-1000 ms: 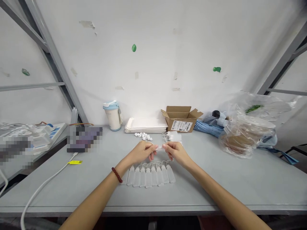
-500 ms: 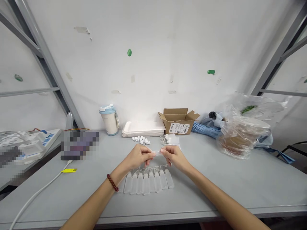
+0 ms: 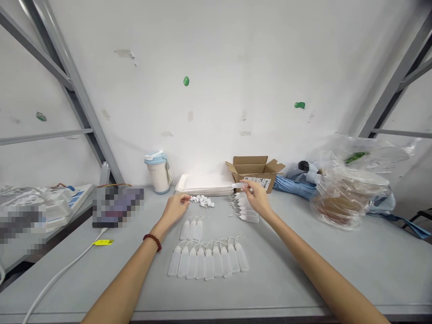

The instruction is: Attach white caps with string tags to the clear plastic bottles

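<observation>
My left hand [image 3: 177, 207] is at the left edge of a pile of small white pieces [image 3: 204, 201], thumb and fingers pinched on one at the fingertips. My right hand [image 3: 255, 194] pinches a translucent plastic bottle [image 3: 239, 185], narrow and small, held up in front of the cardboard box. Below that hand lies a stack of similar bottles [image 3: 249, 217] with thin white cords pointing left. Nearer me, a row of several corded bottles [image 3: 209, 264] lies side by side. Three more bottles [image 3: 191, 229] lie behind the row's left half.
At the wall stand a blue-lidded cup [image 3: 158, 173], a stack of white envelopes or sheets [image 3: 202, 183] and an open cardboard box [image 3: 251, 168]. A plastic-wrapped spool [image 3: 347, 193] and blue cloth [image 3: 295, 185] are right. A pixelated device [image 3: 118, 207] with a white cable [image 3: 67, 267] lies left.
My hands, together over the row before, have moved apart. The left went to the white pieces, the right up and back to a bottle. Three bottles behind the row now show uncovered.
</observation>
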The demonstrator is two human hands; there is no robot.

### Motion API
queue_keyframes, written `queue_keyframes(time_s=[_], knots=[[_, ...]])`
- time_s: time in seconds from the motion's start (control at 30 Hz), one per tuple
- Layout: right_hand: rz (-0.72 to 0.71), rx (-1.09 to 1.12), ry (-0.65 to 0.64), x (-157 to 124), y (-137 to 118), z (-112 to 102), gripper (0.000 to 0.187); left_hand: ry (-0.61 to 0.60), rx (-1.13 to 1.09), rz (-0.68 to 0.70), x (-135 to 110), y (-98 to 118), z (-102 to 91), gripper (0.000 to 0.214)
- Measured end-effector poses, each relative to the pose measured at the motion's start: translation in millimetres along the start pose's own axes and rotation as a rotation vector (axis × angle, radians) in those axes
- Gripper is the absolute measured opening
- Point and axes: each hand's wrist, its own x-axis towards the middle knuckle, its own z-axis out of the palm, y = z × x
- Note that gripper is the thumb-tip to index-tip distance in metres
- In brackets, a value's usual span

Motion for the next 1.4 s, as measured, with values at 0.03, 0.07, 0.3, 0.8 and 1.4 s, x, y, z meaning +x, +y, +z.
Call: queue_keyframes(time_s=[0.03, 0.07, 0.3, 0.8, 1.4], knots=[[0.001, -0.025, -0.024, 5, 6, 2, 0.029, -0.006, 0.002, 0.012, 1, -4, 2.7, 0.021], [0.017, -0.044, -0.038, 8, 11, 4, 0.030, -0.014, 0.010, 0.041, 2, -7, 6.1, 0.025], [0.191, -0.078, -0.114, 9, 30, 8, 0.035, -0.040, 0.197, 0.279, 4, -29, 25.2, 0.040], [0.190, -0.132, -0.164, 4, 43, -6, 0.029, 0.013, 0.216, 0.075, 7, -34, 15.5, 0.026], [-0.302, 0.099, -0.847, -45, -103, 29, 0.026, 0.068, -0.326, -0.130, -6, 7, 13.4, 0.030]])
